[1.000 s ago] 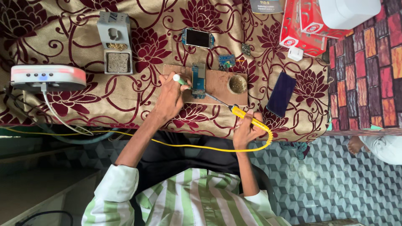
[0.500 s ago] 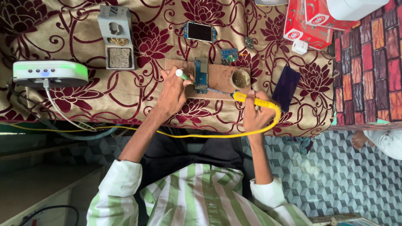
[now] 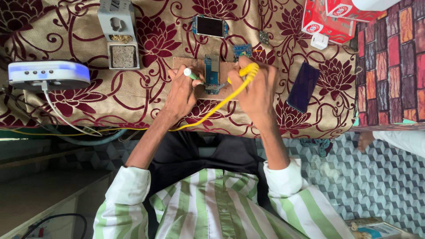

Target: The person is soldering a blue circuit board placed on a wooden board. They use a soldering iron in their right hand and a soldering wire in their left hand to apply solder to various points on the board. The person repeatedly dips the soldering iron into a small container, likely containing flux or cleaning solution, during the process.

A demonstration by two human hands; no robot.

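My left hand (image 3: 180,91) grips a thin green and white pen-like tool (image 3: 191,74), its tip beside a long blue circuit board (image 3: 211,71). That board lies on a small wooden block (image 3: 182,63) on the flowered cloth table (image 3: 79,106). My right hand (image 3: 254,90) is closed around a yellow soldering iron (image 3: 246,71), held at the board's right side. Its yellow cable (image 3: 199,120) trails down and left off the table edge. The iron's tip is hidden by my fingers.
A grey iron stand with sponge (image 3: 117,34) and a white box with a blue light (image 3: 48,74) sit at left. A phone screen (image 3: 210,25), a small blue board (image 3: 242,49), a dark phone (image 3: 303,86), red boxes (image 3: 330,20) and a white plug (image 3: 318,40) lie around. Another person's limb (image 3: 380,139) shows at right.
My right hand has carried the yellow iron from the table's near edge up to the circuit board. My left hand stays at the board with its tool.
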